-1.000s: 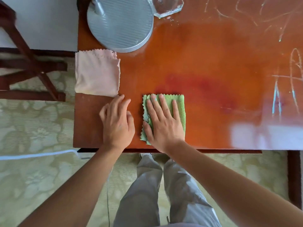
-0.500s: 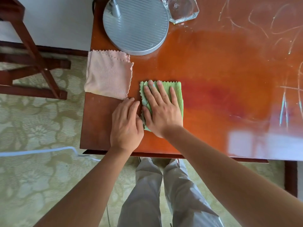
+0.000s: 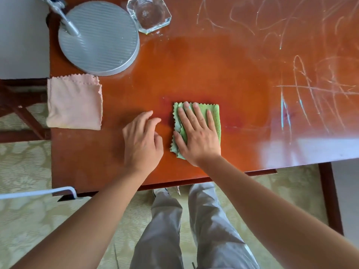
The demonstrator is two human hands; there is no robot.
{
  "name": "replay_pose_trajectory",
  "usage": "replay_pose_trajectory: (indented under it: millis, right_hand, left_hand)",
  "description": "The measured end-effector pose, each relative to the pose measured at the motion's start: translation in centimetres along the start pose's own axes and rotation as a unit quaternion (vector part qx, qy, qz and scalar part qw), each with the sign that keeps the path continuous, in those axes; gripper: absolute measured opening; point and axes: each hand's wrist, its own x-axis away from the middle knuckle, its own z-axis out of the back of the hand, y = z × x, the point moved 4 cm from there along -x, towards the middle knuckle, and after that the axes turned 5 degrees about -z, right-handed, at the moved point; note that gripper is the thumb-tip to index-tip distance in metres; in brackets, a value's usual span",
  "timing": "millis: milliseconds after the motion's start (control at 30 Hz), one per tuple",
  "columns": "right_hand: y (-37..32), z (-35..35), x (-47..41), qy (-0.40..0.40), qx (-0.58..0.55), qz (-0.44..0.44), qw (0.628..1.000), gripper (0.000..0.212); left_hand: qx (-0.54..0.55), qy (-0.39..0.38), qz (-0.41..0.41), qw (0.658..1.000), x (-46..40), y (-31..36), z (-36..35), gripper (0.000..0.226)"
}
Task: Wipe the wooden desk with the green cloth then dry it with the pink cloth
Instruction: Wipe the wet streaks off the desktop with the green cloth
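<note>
Right hand [image 3: 198,136] pressed flat, fingers [image 3: 197,115] straight and spread, on the folded green zigzag-edged cloth [image 3: 212,117] at mid-front of the glossy reddish wooden tabletop [image 3: 194,74]. Left hand [image 3: 140,140] resting just beside it, fingers loosely curled, holding nothing. Folded pink cloth [image 3: 74,101] well off to the left at the tabletop edge, nearer the left hand, likely for drying afterwards. Pale scribbles unwiped to the right.

1. The wooden desk [image 3: 194,70] is coloured glossy reddish-orange, marked with pale scribbles [image 3: 310,90].
2. The green cloth [image 3: 214,117] is zigzag-edged.
3. The pink cloth [image 3: 74,102] is pale.
4. The lamp base [image 3: 101,39] is ribbed grey.
</note>
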Motion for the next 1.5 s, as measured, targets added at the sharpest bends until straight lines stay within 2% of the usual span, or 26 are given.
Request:
replay_pose_trajectory:
  millis: [267,567,867,1100,1300,1500]
  right_hand:
    - [10.4,1.6,0.4,0.013,-0.002,-0.075,0.997,0.069]
    - [16.2,3.2,-5.8,0.03,-0.012,-0.098,0.995,0.071]
    - [18.3,5.3,-16.6,0.036,-0.009,-0.073,0.997,0.073]
    - [18.5,6.5,-24.2,0.032,0.015,-0.045,0.998,0.075]
    - [18.5,6.8,-24.4,0.027,0.015,-0.036,0.999,0.075]
    - [17.9,5.5,-19.2,0.028,0.004,-0.02,0.999,0.073]
  left_hand:
    - [0.003,-0.058,-0.047,0.997,-6.9,9.0,-4.0,0.039]
    - [-0.037,-0.065,-0.05,0.996,-13.8,12.1,-8.1,0.039]
    - [-0.102,-0.06,0.001,0.993,-20.0,10.1,-8.9,0.048]
    - [-0.142,-0.042,0.012,0.989,-20.3,9.4,-10.1,0.053]
    - [-0.137,-0.031,0.014,0.99,-20.3,9.6,-9.9,0.052]
    - [-0.131,-0.014,0.005,0.991,-20.2,9.7,-9.8,0.049]
